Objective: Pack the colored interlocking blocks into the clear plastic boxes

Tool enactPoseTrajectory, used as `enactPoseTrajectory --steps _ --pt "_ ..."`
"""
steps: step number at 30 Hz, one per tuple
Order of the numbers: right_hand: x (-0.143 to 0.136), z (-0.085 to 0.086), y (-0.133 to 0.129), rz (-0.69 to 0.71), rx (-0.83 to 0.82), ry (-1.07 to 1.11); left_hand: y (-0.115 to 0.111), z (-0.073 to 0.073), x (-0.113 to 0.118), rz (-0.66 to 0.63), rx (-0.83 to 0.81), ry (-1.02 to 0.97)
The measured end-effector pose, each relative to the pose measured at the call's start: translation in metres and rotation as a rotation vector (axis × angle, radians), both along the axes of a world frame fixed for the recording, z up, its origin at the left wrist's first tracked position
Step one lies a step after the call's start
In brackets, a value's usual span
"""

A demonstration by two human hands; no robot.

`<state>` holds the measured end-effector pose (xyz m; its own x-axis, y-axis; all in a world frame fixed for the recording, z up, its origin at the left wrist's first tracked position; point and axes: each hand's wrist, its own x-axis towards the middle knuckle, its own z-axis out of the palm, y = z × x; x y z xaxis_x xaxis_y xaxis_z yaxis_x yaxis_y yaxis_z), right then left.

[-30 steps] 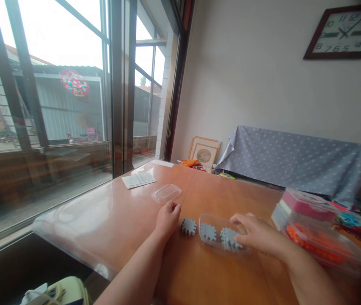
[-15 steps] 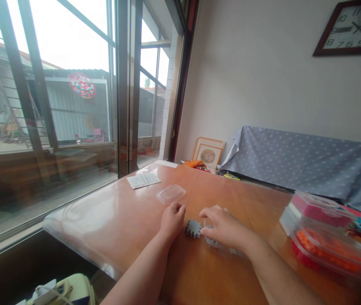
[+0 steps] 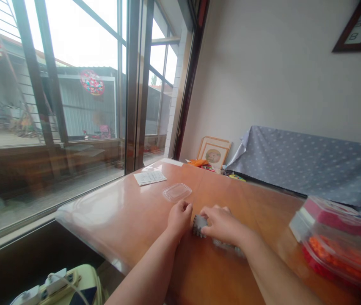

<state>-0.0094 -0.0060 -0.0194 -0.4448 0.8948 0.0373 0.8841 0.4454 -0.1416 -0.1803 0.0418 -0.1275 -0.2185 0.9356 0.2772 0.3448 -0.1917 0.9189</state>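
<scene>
A small grey piece with notched, tooth-like edges (image 3: pixel 197 225) lies on the brown table in front of me. The thumb and fingers of my right hand (image 3: pixel 223 222) are closed over its right side. Just left of it is my left hand (image 3: pixel 179 218), its fingers pinched together; whatever is between them is too small to make out. Partly hidden under my right hand sits a clear plastic container (image 3: pixel 227 247), blurred, with its contents unclear. Beyond my left hand, a clear plastic lid (image 3: pixel 177 192) rests flat on the table.
A printed sheet (image 3: pixel 150 177) lies near the window side of the table (image 3: pixel 110 220). Clear boxes with orange and red contents (image 3: pixel 335 254) stand at the right. A power strip with plugs (image 3: pixel 56 283) is below the left edge. Framed pictures (image 3: pixel 213 152) lean against the wall.
My right hand has moved slightly left and its fingers have closed over the notched piece. My left hand stays pinched beside it. The whole view has shifted a little.
</scene>
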Motion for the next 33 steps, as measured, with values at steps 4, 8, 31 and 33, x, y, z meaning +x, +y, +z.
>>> enactPoseTrajectory --steps 4,8,31,33 --pt "0.022 0.011 -0.009 -0.06 0.027 0.112 0.0 0.0 0.001 -0.003 -0.001 -0.004" --pt "0.046 0.021 -0.019 -0.085 0.036 0.188 0.0 0.0 0.001 -0.005 -0.002 -0.007" --pt "0.038 0.014 -0.014 -0.072 0.031 0.166 -0.001 0.003 0.0 -0.01 -0.002 0.013" --pt "0.022 0.014 -0.01 -0.048 0.026 0.107 -0.001 0.003 0.0 -0.011 0.001 0.014"
